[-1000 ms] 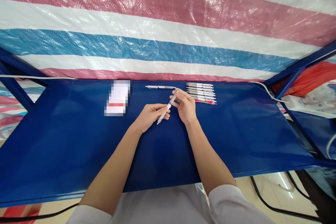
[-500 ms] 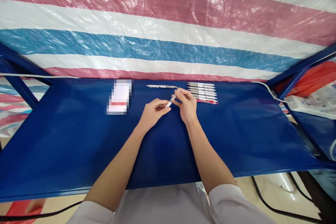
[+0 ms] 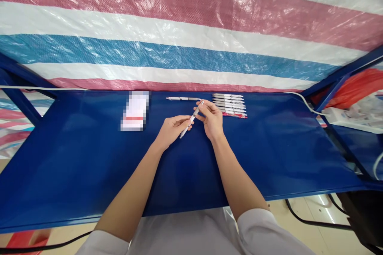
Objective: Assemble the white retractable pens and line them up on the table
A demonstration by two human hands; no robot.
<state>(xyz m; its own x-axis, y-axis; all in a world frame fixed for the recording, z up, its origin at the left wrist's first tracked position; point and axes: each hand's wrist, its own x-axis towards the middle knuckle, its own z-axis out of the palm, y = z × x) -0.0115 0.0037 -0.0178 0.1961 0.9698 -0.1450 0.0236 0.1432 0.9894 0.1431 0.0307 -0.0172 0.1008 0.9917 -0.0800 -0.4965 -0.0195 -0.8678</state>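
A person's left hand (image 3: 172, 130) pinches a white-and-gray retractable pen (image 3: 193, 117) at mid-barrel, its fingers closed, while the right hand (image 3: 212, 118) has its fingers closed on the gray end. The tilted pen is above the blue surface (image 3: 74, 167), just left of a row of pens (image 3: 230, 100). Left of that row lie 1 loose pen (image 3: 183, 99) and, farther off, a pixelated white item (image 3: 137, 105).

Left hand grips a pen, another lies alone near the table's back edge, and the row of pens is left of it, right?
No: the row of pens lies right of the lone pen, as the head view shows. The left hand grips a white pen, and the lone one is near the table's back edge.
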